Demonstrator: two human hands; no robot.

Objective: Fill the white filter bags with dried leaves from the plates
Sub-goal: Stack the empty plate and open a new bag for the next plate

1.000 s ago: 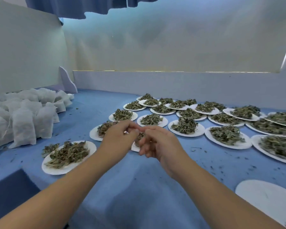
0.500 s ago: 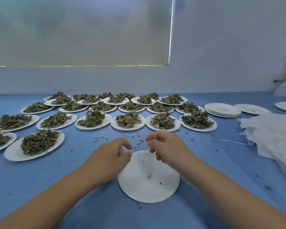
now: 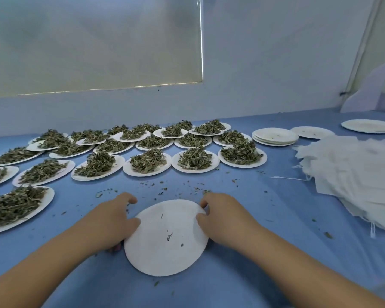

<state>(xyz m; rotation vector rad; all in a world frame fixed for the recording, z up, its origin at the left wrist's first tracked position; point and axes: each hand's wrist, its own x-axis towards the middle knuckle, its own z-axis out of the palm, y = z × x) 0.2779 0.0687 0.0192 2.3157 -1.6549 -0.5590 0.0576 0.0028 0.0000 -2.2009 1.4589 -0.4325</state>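
A nearly bare white paper plate [image 3: 165,245] with a few leaf crumbs lies on the blue table in front of me. My left hand [image 3: 111,221] grips its left rim with curled fingers, thumb on top. On the opposite rim my right hand [image 3: 222,216] holds it the same way. Several white plates heaped with dried green leaves [image 3: 147,161] stand in rows beyond. A pile of flat white filter bags [image 3: 356,174] lies at the right.
A short stack of bare plates [image 3: 275,136] and two single bare plates [image 3: 312,132] [image 3: 368,126] sit at the back right. Leaf crumbs [image 3: 165,187] are scattered on the blue table [image 3: 265,218]. A white wall closes the far side.
My view swung from the left side of the table to the right. Both hands came down from pinching in the air and took hold of the bare plate's rims.
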